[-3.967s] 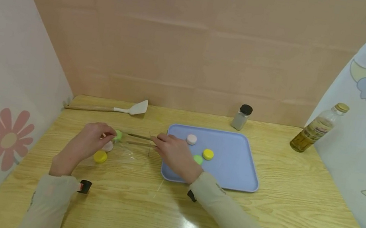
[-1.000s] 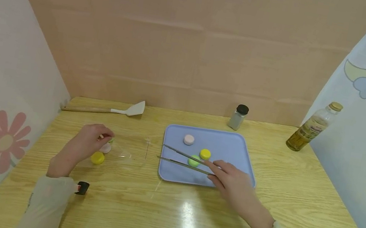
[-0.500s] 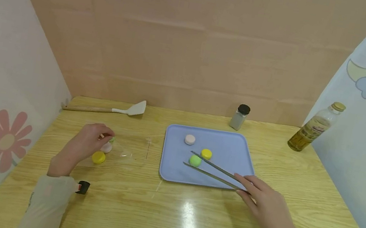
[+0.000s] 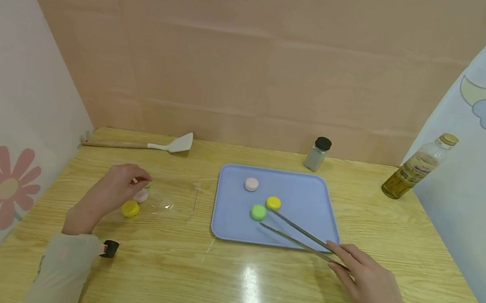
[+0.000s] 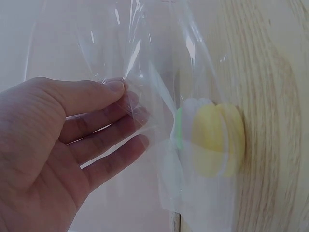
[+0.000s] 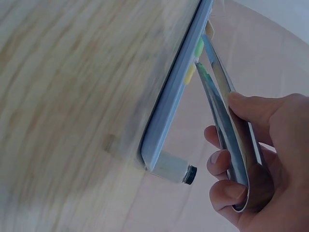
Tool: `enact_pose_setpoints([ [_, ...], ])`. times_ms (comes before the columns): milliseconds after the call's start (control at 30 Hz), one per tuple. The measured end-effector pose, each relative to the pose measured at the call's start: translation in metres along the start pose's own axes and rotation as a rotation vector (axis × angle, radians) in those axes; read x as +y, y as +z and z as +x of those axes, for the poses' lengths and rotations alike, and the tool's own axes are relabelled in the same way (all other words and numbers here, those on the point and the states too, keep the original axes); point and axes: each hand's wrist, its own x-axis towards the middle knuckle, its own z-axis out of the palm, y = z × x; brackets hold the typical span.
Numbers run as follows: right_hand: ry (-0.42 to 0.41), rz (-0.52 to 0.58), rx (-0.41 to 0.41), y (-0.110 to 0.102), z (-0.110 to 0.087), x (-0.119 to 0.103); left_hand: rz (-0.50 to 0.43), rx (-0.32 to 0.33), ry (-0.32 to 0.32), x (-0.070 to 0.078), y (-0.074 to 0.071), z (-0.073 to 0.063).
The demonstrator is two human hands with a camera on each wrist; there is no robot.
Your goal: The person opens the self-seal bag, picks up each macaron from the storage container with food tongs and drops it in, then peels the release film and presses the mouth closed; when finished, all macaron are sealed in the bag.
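Note:
My left hand [image 4: 113,191] pinches the edge of a clear plastic bag [image 5: 145,53] between thumb and forefinger. Inside the bag lie a yellow macaron [image 4: 130,209], a pale pink macaron [image 4: 141,195] and a green one, mostly hidden behind my fingers. With my right hand [image 4: 372,288] I grip metal tongs [image 4: 299,229], whose arms are spread apart. Their tips are over the blue tray [image 4: 299,190], close to a green macaron [image 4: 258,212] and a yellow macaron [image 4: 273,203]. Another pale pink macaron [image 4: 251,184] sits further back on the tray.
A spatula [image 4: 179,144] with a wooden handle lies at the back left of the wooden table [image 4: 164,277]. Behind the tray stands a small black-capped jar [image 4: 316,157]. A bottle of amber liquid [image 4: 410,171] is at the back right, beside the side wall.
The tongs came out of the bag and moved right over the tray with my right hand, their tips now by the green and yellow macarons. My left hand stays at the bag.

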Motion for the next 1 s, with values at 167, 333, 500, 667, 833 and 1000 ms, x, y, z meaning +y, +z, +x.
enact_pose_setpoints([
  [167,0.003,-0.014,-0.019,0.005,0.004,-0.001,0.002,0.014,-0.003,-0.001,0.000,-0.001],
  [333,0.019,-0.010,-0.049,0.011,0.010,-0.003,0.001,0.022,-0.001,-0.002,0.000,0.000],
  [500,0.019,-0.008,-0.056,0.015,0.013,-0.004,0.002,0.021,0.011,-0.003,0.000,0.001],
  [667,0.025,-0.009,-0.064,0.018,0.016,-0.006,0.005,0.025,0.015,-0.003,0.001,0.001],
  [833,0.041,-0.004,-0.073,0.021,0.016,-0.007,0.004,0.019,0.002,-0.002,0.000,0.000],
  [1000,0.054,-0.006,-0.068,0.024,0.017,-0.008,0.002,0.017,-0.008,-0.001,-0.002,-0.001],
])
